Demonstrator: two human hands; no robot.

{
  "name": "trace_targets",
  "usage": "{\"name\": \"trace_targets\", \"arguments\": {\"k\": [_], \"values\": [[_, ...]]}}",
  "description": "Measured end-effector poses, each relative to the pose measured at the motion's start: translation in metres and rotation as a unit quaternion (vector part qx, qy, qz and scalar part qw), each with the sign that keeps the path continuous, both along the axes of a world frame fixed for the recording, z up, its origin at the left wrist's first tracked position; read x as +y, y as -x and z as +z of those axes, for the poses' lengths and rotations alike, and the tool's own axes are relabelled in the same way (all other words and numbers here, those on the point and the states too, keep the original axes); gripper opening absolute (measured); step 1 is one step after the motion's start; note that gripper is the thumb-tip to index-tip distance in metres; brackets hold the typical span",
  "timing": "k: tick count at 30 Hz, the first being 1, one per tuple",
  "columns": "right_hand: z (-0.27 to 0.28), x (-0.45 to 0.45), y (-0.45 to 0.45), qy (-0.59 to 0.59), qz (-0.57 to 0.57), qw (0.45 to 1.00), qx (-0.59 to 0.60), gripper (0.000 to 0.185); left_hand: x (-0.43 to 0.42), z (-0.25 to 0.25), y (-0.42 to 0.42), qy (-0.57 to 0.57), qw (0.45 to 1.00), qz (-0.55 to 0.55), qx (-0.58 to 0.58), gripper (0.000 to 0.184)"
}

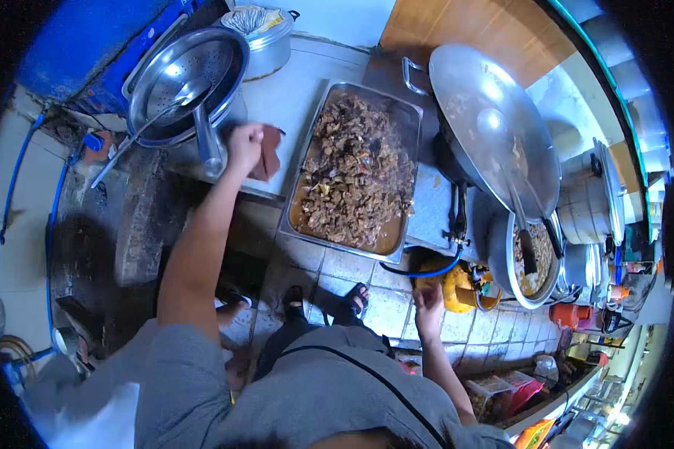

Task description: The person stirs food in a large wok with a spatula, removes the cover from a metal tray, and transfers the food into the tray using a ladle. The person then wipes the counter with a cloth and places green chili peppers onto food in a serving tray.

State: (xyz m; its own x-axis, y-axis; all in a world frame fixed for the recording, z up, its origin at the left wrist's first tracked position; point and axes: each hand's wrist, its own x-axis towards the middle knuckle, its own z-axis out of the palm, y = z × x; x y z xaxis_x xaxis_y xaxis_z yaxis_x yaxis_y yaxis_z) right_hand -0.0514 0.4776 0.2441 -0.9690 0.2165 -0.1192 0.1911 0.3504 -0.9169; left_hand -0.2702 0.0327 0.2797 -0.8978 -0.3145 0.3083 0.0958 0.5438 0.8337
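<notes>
My left hand [246,147] is closed at the edge of a reddish-brown cloth or pad [268,153] on the light counter, just right of a metal colander [187,86]. A large metal tray [286,222] full of chopped cooked meat [356,168] stands to the right of that hand. My right hand [428,308] hangs low over the tiled floor, in front of a yellow object [457,290]; its fingers look slightly curled and apart, with nothing seen between them.
A big steaming wok [494,127] sits on a burner at the right. Beside it stands a pot [535,299] of food with utensils. A lidded pot [266,49] is at the back. Another person's foot [236,307] shows on the floor at the left.
</notes>
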Motion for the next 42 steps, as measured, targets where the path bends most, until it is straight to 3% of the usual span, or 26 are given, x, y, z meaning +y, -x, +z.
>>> {"name": "trace_targets", "arguments": {"k": [3, 5, 7, 10, 12, 14, 15, 17, 19, 20, 22, 25, 27, 29, 30, 32, 34, 35, 37, 39, 42], "values": [[0.014, -0.032, 0.01, 0.005, 0.083, 0.996, -0.028, 0.03, 0.009, 0.023, 0.002, 0.095, 0.994, 0.046, 0.012, 0.017], [0.02, -0.055, 0.017, 0.034, 0.095, 0.994, -0.029, 0.032, 0.022, 0.029, -0.017, 0.031, 0.992, 0.084, 0.094, 0.018], [0.029, -0.08, 0.019, 0.135, 0.152, 0.977, -0.063, 0.037, 0.038, 0.031, -0.042, -0.034, 0.979, 0.114, 0.168, 0.019], [0.031, -0.104, 0.022, 0.125, 0.203, 0.969, -0.064, 0.044, 0.063, 0.046, -0.075, -0.066, 0.982, 0.099, 0.149, 0.021], [0.037, -0.121, 0.03, 0.124, 0.262, 0.957, 0.014, 0.049, 0.072, 0.055, -0.095, -0.101, 0.98, 0.096, 0.144, 0.023], [0.042, -0.137, 0.038, 0.155, 0.271, 0.95, -0.012, 0.057, 0.076, 0.051, -0.123, -0.174, 0.976, 0.033, 0.124, 0.025], [0.046, -0.145, 0.04, 0.155, 0.267, 0.951, -0.01, 0.057, 0.079, 0.05, -0.133, -0.064, 0.977, 0.081, 0.187, 0.026], [0.055, -0.16, 0.043, 0.209, 0.293, 0.931, -0.059, 0.065, 0.09, 0.058, -0.167, -0.129, 0.969, 0.101, 0.183, 0.027], [0.06, -0.171, 0.042, 0.186, 0.336, 0.921, -0.063, 0.075, 0.085, 0.048, -0.202, -0.056, 0.97, 0.128, 0.198, 0.028], [0.058, -0.176, 0.04, 0.186, 0.326, 0.925, -0.061, 0.075, 0.088, 0.052, -0.221, -0.138, 0.967, 0.134, 0.168, 0.028], [0.051, -0.18, 0.034, 0.184, 0.4, 0.897, -0.037, 0.08, 0.097, 0.068, -0.242, -0.043, 0.981, 0.148, 0.119, 0.026], [0.042, -0.177, 0.028, 0.228, 0.41, 0.883, -0.02, 0.081, 0.104, 0.048, -0.256, -0.118, 0.986, 0.054, 0.107, 0.024], [0.037, -0.174, 0.024, 0.363, 0.431, 0.826, -0.008, 0.071, 0.115, 0.039, -0.259, -0.079, 0.997, 0.019, 0.0, 0.023], [0.034, -0.159, 0.018, 0.385, 0.39, 0.831, -0.096, 0.053, 0.135, 0.05, -0.249, -0.109, 0.988, -0.05, -0.098, 0.021], [0.031, -0.149, 0.017, 0.388, 0.386, 0.831, -0.097, 0.053, 0.141, 0.039, -0.247, -0.107, 0.988, -0.052, -0.102, 0.021], [0.023, -0.124, 0.012, 0.294, 0.318, 0.882, -0.187, 0.034, 0.151, 0.0, -0.246, -0.195, 0.952, -0.129, -0.197, 0.019], [-0.003, -0.099, 0.006, 0.177, 0.287, 0.933, -0.126, 0.023, 0.162, -0.016, -0.239, -0.22, 0.941, -0.136, -0.218, 0.019], [-0.011, -0.085, 0.005, 0.178, 0.287, 0.933, -0.127, 0.023, 0.169, -0.022, -0.232, -0.246, 0.931, -0.14, -0.232, 0.02], [-0.022, -0.055, 0.007, 0.207, 0.134, 0.969, -0.032, 0.009, 0.182, -0.028, -0.223, -0.299, 0.907, -0.144, -0.258, 0.02], [-0.035, -0.018, 0.016, 0.19, 0.055, 0.979, -0.046, 0.019, 0.185, -0.028, -0.217, -0.313, 0.903, -0.121, -0.269, 0.021], [-0.036, 0.021, 0.052, -0.11, 0.01, 0.99, -0.085, 0.024, 0.18, -0.028, -0.21, -0.349, 0.887, -0.059, -0.295, 0.023]]}}
